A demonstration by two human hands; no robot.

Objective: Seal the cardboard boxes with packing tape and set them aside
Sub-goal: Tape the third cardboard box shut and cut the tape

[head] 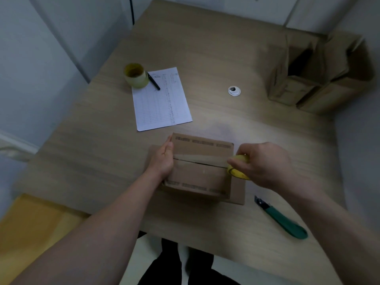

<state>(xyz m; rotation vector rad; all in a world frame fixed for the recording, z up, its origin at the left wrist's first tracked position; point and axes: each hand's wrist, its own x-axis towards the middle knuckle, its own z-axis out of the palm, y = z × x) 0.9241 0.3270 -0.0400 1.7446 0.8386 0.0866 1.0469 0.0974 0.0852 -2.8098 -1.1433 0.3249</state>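
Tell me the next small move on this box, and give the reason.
Probably carry the roll in the right hand down over the box's right edge, then cut the tape. The tape strip already spans the seam from the left hand, which presses its start, to the right edge, and the knife lies near on the table.

Wooden table (205,58) bears boxes (314,79), paper (162,103), tape (136,76), knife (283,220).

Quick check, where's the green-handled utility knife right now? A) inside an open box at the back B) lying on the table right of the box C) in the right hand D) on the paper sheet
B: the utility knife lies on the table, right of the box; the right hand holds a tape roll instead.
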